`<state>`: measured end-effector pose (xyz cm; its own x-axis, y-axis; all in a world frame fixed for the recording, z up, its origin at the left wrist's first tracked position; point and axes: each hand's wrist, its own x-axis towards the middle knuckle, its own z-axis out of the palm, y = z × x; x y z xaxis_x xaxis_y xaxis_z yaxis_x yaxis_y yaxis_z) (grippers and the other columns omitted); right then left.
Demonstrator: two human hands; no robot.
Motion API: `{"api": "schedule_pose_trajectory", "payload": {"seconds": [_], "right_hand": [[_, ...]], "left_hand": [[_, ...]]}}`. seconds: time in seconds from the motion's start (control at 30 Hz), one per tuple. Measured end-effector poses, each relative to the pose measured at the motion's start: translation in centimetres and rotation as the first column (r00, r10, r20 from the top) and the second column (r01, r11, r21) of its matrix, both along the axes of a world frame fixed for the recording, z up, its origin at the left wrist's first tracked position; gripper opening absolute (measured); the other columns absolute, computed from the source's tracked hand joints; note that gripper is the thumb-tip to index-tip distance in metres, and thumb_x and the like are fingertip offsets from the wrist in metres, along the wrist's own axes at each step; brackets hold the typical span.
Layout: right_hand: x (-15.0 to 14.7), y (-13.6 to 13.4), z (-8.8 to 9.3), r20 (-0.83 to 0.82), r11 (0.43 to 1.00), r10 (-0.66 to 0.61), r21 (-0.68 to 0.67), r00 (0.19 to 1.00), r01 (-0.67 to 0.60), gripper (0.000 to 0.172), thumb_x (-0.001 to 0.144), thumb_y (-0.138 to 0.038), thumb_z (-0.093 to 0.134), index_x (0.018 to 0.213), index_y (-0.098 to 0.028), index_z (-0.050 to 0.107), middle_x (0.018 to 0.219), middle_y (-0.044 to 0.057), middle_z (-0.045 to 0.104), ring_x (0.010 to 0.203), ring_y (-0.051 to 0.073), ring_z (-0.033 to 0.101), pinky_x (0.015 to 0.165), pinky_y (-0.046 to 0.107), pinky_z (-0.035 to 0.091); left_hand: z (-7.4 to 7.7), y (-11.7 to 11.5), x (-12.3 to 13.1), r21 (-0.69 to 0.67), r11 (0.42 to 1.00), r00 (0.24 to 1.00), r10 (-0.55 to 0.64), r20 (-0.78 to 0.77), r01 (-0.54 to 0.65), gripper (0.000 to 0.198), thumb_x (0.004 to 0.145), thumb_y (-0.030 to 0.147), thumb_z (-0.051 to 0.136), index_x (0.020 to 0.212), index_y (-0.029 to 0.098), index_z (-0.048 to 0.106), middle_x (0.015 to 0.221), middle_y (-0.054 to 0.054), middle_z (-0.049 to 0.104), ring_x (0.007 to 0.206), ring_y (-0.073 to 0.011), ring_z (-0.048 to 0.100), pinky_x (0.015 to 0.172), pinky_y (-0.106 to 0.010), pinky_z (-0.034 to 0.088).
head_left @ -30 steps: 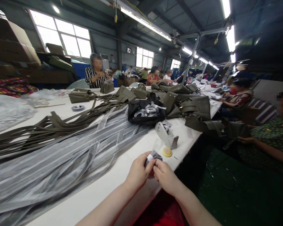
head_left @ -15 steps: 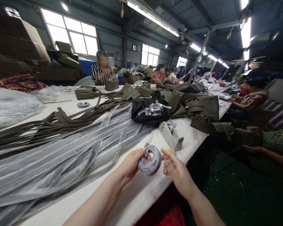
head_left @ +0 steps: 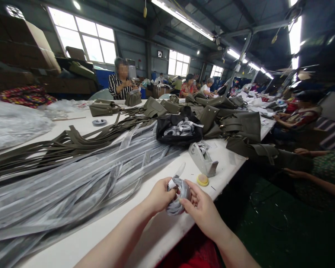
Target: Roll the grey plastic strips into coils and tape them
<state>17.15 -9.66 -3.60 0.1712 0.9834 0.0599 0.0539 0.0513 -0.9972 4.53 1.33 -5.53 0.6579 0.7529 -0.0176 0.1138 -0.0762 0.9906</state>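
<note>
A coiled strap in clear plastic wrapping (head_left: 175, 209) is held over the table's near edge. My left hand (head_left: 159, 195) grips its left side, with a white piece, perhaps a label or tape, beside the thumb. On the right side, my right hand (head_left: 201, 204) has closed its fingers and thumb around the coil. A loose plastic end sticks up past the coil. Beyond my hands stand a grey tape dispenser (head_left: 203, 160) and a round yellow-rimmed container (head_left: 202, 180). Farther back, a black bag (head_left: 167, 139) holds several similar coils.
Long plastic-wrapped straps (head_left: 80, 190) cover the table's left side, with bare olive straps (head_left: 80, 143) behind them. Olive handbags (head_left: 240, 126) are heaped at the back and right. Another coil (head_left: 99, 122) lies farther off. A co-worker's hand (head_left: 296, 173) is at the right.
My right hand has moved left onto the coil and closed on it. The coil has turned slightly, and the yellow-rimmed container behind my right hand has come into full view.
</note>
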Motion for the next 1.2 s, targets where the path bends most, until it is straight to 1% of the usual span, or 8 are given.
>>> {"api": "schedule_pose_trajectory", "payload": {"seconds": [0.37,0.5,0.6,0.73,0.8,0.93,1.1,1.2], "right_hand": [[0.7,0.1,-0.4,-0.174,0.999,-0.046,-0.020,0.984,0.043,0.054,0.080,-0.040,0.071,0.127,-0.018,0.053,0.104,0.011,0.069,0.080,0.020,0.065,0.060,0.026,0.050],[1.1,0.4,-0.7,-0.226,0.996,-0.070,-0.078,0.972,0.054,0.052,0.082,-0.047,0.067,0.123,-0.016,0.056,0.081,0.005,0.067,0.055,0.012,0.053,0.047,0.021,0.040],[1.3,0.3,-1.1,-0.276,0.990,-0.033,-0.139,0.960,-0.006,0.050,0.083,-0.049,0.064,0.120,-0.017,0.058,0.073,0.003,0.064,0.053,0.011,0.049,0.047,0.021,0.038],[1.9,0.0,-1.8,-0.162,0.973,0.095,-0.194,0.982,-0.127,0.040,0.079,-0.039,0.070,0.113,-0.019,0.064,0.076,0.002,0.066,0.058,0.013,0.054,0.051,0.023,0.041],[2.6,0.7,-1.8,-0.038,0.948,0.196,-0.249,0.980,-0.199,0.029,0.074,-0.029,0.072,0.100,-0.018,0.070,0.076,0.002,0.068,0.061,0.014,0.057,0.054,0.022,0.042],[5.4,5.5,1.3,0.158,0.960,0.161,-0.254,0.974,-0.118,0.029,0.071,-0.030,0.071,0.096,-0.016,0.070,0.066,0.000,0.064,0.047,0.011,0.050,0.040,0.020,0.034],[8.8,13.1,8.0,0.063,0.960,-0.266,0.107,0.962,0.258,0.062,0.075,-0.044,0.068,0.127,-0.016,0.051,0.084,0.006,0.069,0.064,0.015,0.063,0.054,0.024,0.049],[8.7,14.0,7.4,0.167,0.954,-0.280,0.161,0.945,0.254,0.064,0.074,-0.048,0.068,0.125,-0.014,0.050,0.092,0.010,0.070,0.070,0.017,0.065,0.059,0.027,0.050]], "left_hand": [[1.8,-0.1,-0.9,-0.163,0.961,0.969,-0.202,0.141,0.224,0.036,0.058,0.009,0.056,0.093,0.015,0.064,0.085,-0.002,0.066,0.078,-0.0165,0.059,0.071,-0.025,0.045],[2.1,-0.2,-0.8,-0.314,0.922,0.967,-0.173,0.189,0.226,0.023,0.069,0.023,0.060,0.088,0.013,0.068,0.079,-0.006,0.068,0.074,-0.0194,0.062,0.068,-0.029,0.047],[1.8,-0.3,-0.6,-0.407,0.880,0.965,-0.178,0.194,0.244,0.036,0.078,0.044,0.056,0.087,0.011,0.068,0.074,-0.009,0.069,0.072,-0.0223,0.064,0.069,-0.033,0.049],[0.6,1.0,-1.1,-0.237,0.965,0.993,0.119,0.012,-0.113,0.058,0.081,0.066,0.046,0.096,0.013,0.065,0.099,-0.013,0.069,0.086,-0.0243,0.065,0.083,-0.038,0.047],[0.2,2.5,-1.7,-0.095,0.949,0.952,0.304,0.024,-0.301,0.062,0.081,0.069,0.044,0.100,0.014,0.062,0.106,-0.015,0.067,0.093,-0.0259,0.065,0.090,-0.041,0.046],[0.1,5.1,-2.7,-0.130,0.880,0.871,0.472,0.137,-0.457,0.069,0.075,0.075,0.045,0.103,0.013,0.060,0.101,-0.015,0.069,0.094,-0.0279,0.067,0.090,-0.042,0.047],[0.7,5.3,-2.9,-0.129,0.887,0.882,0.457,0.117,-0.443,0.068,0.071,0.073,0.049,0.099,0.013,0.062,0.099,-0.016,0.070,0.095,-0.0304,0.067,0.090,-0.044,0.047],[0.9,5.0,-2.8,-0.038,0.923,0.921,0.385,0.066,-0.383,0.056,0.077,0.064,0.046,0.098,0.014,0.062,0.100,-0.015,0.069,0.095,-0.0298,0.067,0.090,-0.044,0.047]]}}
